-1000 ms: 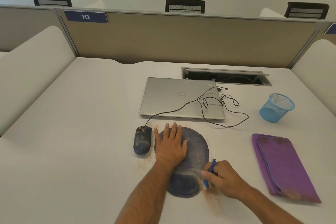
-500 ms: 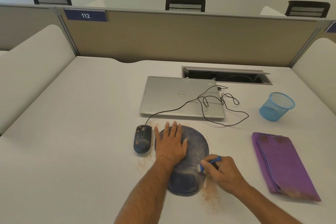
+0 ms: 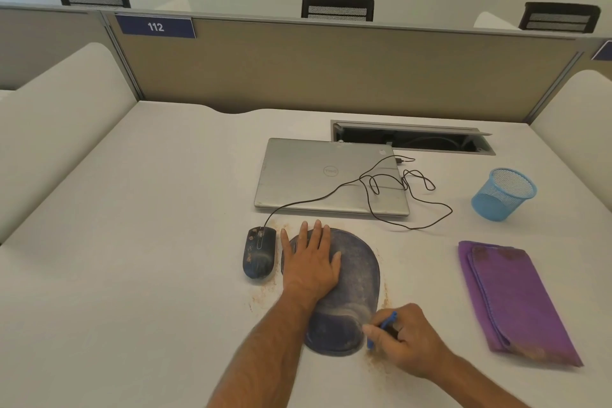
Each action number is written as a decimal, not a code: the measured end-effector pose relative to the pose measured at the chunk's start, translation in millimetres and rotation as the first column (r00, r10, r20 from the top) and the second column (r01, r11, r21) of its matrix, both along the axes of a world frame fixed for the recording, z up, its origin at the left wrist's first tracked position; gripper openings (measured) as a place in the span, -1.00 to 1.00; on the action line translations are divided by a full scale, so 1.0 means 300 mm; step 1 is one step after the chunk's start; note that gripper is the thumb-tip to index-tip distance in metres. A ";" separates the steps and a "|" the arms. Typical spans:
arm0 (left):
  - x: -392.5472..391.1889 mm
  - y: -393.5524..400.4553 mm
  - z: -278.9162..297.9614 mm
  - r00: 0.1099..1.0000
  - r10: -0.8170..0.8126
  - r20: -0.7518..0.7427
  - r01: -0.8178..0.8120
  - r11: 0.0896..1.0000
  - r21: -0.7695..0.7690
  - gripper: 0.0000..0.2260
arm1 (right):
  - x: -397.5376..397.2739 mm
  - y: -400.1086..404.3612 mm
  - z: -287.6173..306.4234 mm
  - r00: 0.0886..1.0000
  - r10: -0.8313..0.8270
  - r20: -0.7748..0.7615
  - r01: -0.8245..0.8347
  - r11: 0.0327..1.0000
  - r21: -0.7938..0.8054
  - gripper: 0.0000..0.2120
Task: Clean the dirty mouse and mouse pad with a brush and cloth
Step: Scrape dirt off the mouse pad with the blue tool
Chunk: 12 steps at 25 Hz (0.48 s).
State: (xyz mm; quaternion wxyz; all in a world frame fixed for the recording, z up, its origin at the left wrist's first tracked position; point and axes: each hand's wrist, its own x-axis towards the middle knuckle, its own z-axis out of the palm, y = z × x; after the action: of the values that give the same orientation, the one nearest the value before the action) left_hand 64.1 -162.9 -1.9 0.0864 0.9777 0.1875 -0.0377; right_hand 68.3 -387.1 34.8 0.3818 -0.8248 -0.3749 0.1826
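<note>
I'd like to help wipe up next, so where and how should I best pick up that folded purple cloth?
Probably take the purple cloth by its far end, nearest the blue mesh cup, pinching all the folded layers from above. It lies flat on the desk with bare space around it. The brown dirt seems heaviest at the near end, so the far end looks cleaner to hold.

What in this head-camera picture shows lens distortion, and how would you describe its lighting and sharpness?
Head view: the wide angle bows the partition top edge and splays the desk sides; lighting is soft and even, with only faint shadows under the laptop and mesh cup; no glare; the right hand looks slightly soft.
</note>
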 end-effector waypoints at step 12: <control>-0.002 0.000 0.002 1.000 -0.001 -0.014 0.002 1.000 0.017 -0.29 | -0.033 -0.021 0.008 0.988 -0.046 0.148 0.029 0.993 0.117 -0.83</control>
State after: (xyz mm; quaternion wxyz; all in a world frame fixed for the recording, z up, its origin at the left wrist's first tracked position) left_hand 63.5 -162.9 -1.4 0.0769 0.9783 0.1877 -0.0429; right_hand 58.2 -393.3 37.3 0.4028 -0.8197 -0.3969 0.0910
